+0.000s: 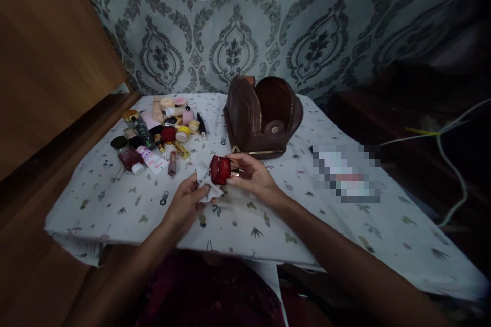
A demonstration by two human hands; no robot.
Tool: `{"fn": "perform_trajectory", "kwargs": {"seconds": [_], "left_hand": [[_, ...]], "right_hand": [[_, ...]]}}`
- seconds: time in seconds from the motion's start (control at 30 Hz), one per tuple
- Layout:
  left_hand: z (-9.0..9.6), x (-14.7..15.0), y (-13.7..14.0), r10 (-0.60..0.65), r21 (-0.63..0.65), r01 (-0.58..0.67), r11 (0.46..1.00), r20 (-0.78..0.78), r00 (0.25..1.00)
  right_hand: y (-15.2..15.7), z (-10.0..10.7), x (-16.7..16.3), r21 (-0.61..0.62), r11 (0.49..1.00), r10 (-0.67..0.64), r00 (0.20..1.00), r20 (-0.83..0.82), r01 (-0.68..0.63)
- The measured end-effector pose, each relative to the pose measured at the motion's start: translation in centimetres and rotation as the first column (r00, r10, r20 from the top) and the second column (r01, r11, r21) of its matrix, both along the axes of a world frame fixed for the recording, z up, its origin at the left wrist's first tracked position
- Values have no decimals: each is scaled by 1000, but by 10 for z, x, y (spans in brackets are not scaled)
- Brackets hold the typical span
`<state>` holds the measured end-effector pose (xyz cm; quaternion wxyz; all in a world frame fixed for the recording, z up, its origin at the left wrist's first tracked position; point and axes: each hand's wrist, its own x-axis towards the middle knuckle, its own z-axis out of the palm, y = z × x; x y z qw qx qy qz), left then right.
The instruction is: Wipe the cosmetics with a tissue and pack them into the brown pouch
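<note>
My right hand (255, 176) grips a dark red glass bottle (220, 170) by its gold-coloured neck end, the bottle lying sideways above the table. In my left hand (186, 198) a crumpled white cloth or tissue (207, 184) is pinched, right beside the bottle's base. Whether the cloth presses on the glass I cannot tell. Behind the bottle stands a brown leather bag (253, 122) with its zipped top gaping. A small lipstick-like tube (172, 163) lies on the table left of the cloth.
Many cosmetics cluster at the left, among them a dark-capped jar (126, 156), a pink-and-white tube (151, 158) and a yellow-lidded pot (183, 134). A pixelated flat object (347, 172) lies at the right of the patterned tablecloth (126, 219). A wooden cabinet (49, 36) borders the left side; cables (456, 179) hang at the right.
</note>
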<state>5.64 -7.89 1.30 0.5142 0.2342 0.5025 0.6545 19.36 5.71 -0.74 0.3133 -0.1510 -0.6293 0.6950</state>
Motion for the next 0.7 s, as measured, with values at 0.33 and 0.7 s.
{"fn": "perform_trajectory", "kwargs": {"seconds": [0.33, 0.7], "left_hand": [[12, 4, 1, -119, -93, 134, 987, 152, 981], [31, -17, 13, -183, -146, 175, 974, -44, 982]], "right_hand": [[2, 2, 2, 190, 976, -115, 993, 28, 108], [10, 45, 22, 388, 885, -292, 956, 34, 256]]}}
